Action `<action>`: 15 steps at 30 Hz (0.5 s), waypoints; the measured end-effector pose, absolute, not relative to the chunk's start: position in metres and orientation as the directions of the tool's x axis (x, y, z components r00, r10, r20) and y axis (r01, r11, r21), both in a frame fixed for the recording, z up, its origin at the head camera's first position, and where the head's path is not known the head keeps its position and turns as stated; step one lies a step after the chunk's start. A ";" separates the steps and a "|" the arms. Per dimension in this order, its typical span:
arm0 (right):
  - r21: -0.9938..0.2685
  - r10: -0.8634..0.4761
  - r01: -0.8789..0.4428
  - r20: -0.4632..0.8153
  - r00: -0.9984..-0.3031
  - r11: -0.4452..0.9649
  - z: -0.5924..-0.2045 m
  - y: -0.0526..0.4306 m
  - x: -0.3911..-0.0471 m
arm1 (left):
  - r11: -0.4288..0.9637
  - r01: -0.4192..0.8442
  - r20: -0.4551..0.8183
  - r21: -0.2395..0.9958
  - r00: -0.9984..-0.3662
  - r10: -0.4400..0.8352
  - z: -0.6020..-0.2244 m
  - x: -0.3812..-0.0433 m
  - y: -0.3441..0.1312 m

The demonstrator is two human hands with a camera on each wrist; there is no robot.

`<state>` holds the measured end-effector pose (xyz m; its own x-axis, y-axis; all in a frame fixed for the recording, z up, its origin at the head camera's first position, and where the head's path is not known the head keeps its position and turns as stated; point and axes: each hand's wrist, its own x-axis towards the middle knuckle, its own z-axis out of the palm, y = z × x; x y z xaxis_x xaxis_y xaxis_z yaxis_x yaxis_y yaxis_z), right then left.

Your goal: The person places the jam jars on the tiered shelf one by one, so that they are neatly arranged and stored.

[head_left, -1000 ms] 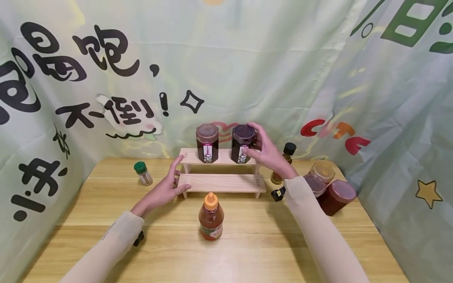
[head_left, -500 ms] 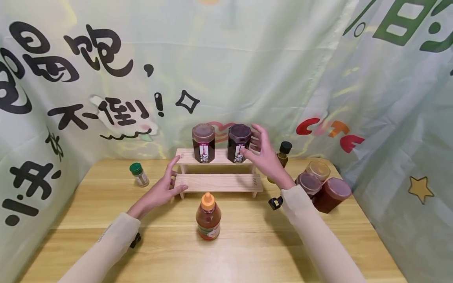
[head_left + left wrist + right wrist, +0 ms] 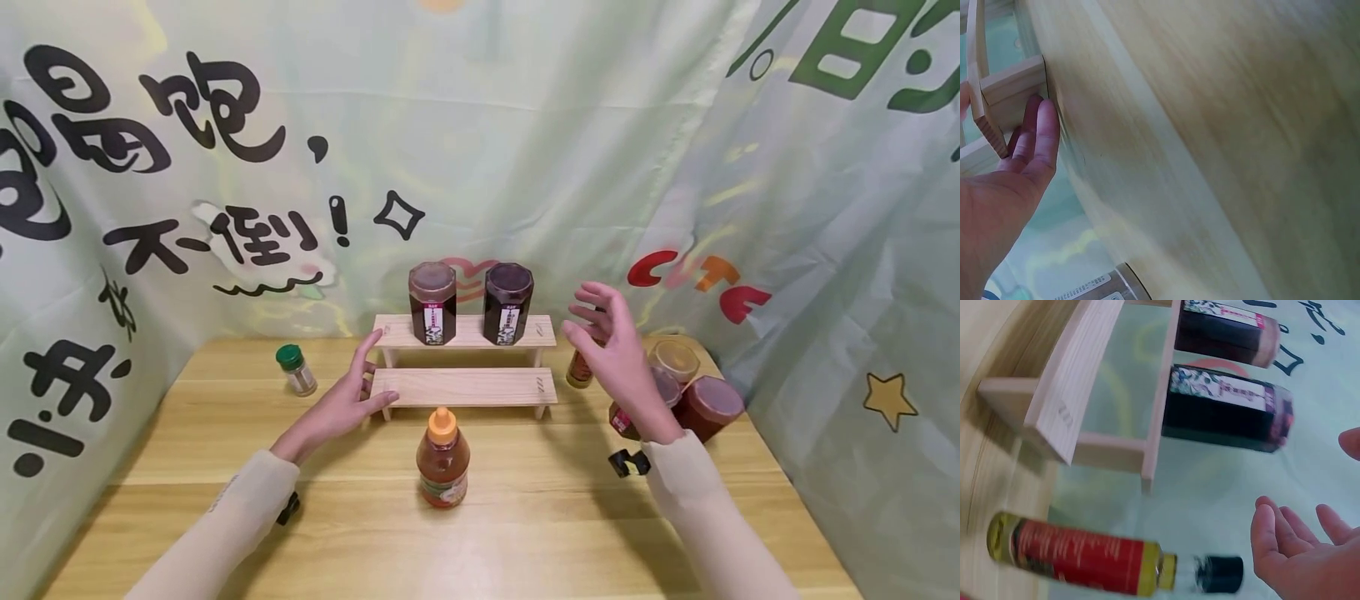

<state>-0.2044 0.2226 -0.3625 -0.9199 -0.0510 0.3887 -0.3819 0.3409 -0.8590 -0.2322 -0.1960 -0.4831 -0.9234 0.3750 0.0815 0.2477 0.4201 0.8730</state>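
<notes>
Two dark jam jars, a left one (image 3: 432, 304) and a right one (image 3: 508, 304), stand upright on the upper tier of a two-tier wooden shelf (image 3: 465, 387). My left hand (image 3: 341, 408) holds the shelf's left end; the left wrist view shows its fingers (image 3: 1044, 137) around the wooden end, partly hidden. My right hand (image 3: 611, 354) hovers right of the shelf, apart from the jars, fingers loosely bent with nothing in them. Behind it stands a dark-capped bottle with a red label (image 3: 1085, 556), partly covered by the hand in the head view.
An orange-capped squeeze bottle (image 3: 443, 462) stands before the shelf. At the left is a green-lidded shaker (image 3: 296, 370). Several jars, including a red one (image 3: 711, 407), cluster at the right, partly behind my right forearm. A printed curtain (image 3: 480, 167) hangs behind the table (image 3: 517, 533).
My right hand has let go of the right jam jar and drawn back to the right. The jar stays on the upper tier. My left hand keeps its place on the shelf.
</notes>
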 end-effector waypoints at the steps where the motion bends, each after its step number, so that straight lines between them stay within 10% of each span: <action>1: -0.853 -0.045 -0.383 0.393 -0.918 0.354 -0.361 0.226 -0.200 | 0.421 0.245 0.079 0.873 -0.924 0.374 -0.483 -0.232 -0.196; 15: -0.796 0.069 -0.363 0.448 -0.891 0.484 -0.370 0.282 -0.136 | 0.440 0.240 0.069 0.865 -0.927 0.369 -0.484 -0.233 -0.197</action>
